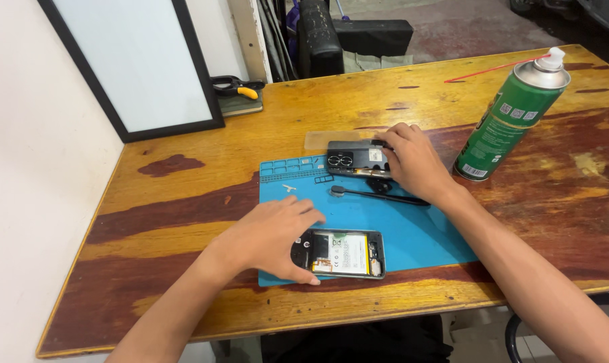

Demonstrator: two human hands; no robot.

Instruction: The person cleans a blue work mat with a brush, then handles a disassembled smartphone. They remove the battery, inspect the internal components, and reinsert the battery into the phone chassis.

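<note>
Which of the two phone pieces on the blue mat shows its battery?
The opened phone at the mat's near edge, under the left hand; the back cover by the right hand shows camera rings.

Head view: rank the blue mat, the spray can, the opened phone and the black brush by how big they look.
1. Blue mat, clearly largest.
2. Spray can.
3. Opened phone, though the left hand hides one end.
4. Black brush, long but very thin. The phone lies nearer the camera, so its lead is unsure.

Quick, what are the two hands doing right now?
Left hand: open, fingers spread, resting on the end of the opened phone.
Right hand: fingers curled on the phone back cover; a firm grip cannot be told.
</note>
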